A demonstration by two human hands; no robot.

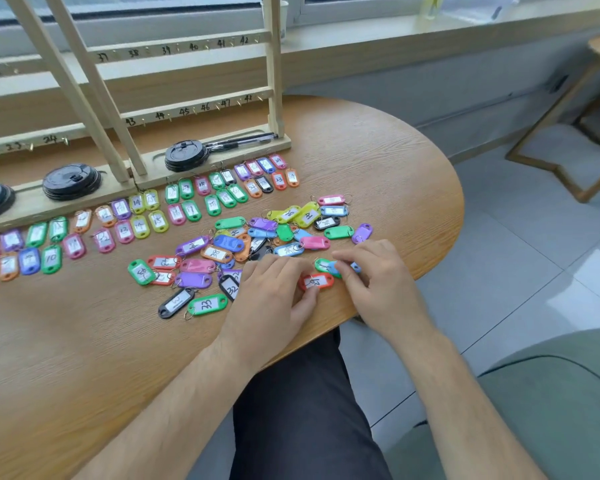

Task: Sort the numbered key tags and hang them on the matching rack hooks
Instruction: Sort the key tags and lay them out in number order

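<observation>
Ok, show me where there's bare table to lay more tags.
Biggest bare patch: near-left table, bordered by the sorted rows, the pile and the left forearm. Another lies right of the rack, beyond the pile. Crowded: the pile, and the near edge where left hand pinches the red tag, right hand a blue tag.

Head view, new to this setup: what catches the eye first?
A bright jumble of tags fills the middle of the table, with sorted rows running left before the wooden rack. At the near edge the left hand pinches a red tag, and the right hand grips a blue tag.
</observation>
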